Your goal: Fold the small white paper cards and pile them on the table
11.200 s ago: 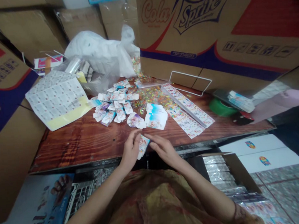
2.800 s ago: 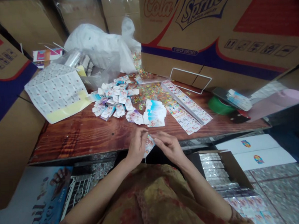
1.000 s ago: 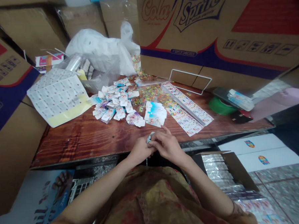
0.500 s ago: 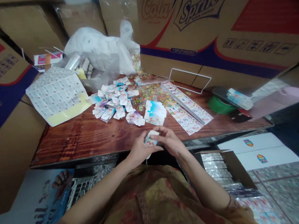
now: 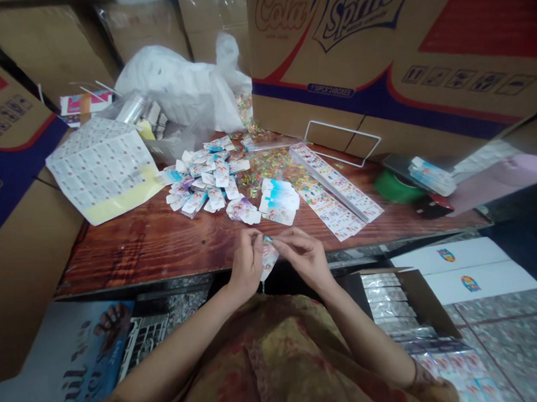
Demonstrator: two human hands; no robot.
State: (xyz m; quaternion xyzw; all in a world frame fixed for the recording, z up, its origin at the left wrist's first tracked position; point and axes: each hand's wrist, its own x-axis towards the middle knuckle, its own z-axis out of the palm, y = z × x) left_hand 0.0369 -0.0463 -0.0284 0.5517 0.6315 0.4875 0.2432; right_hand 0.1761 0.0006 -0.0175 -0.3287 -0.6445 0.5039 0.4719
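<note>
Between both hands, just off the table's front edge, is a small printed cardboard box (image 5: 268, 260). My left hand (image 5: 247, 262) is closed on its left side, thumb and fingers near the top. My right hand (image 5: 305, 256) pinches its upper right corner. Beyond the hands lies a fanned stack of flat blue-and-white cartons (image 5: 279, 201). Beside it sits a smaller purple-and-white bunch (image 5: 242, 211). Further left is a heap of small cartons (image 5: 208, 177).
Tiny colourful pieces (image 5: 271, 168) are scattered behind the stacks. Sticker sheets (image 5: 336, 212) lie to the right, near a green tape roll (image 5: 396, 188). A large cardboard box (image 5: 377, 51) stands at the back. A printed sheet (image 5: 105, 167) and white plastic bag (image 5: 172, 80) are left.
Both hands have shifted their grip up to the top of the small box, and it now hangs more upright between them. The things on the table stay where they were.
</note>
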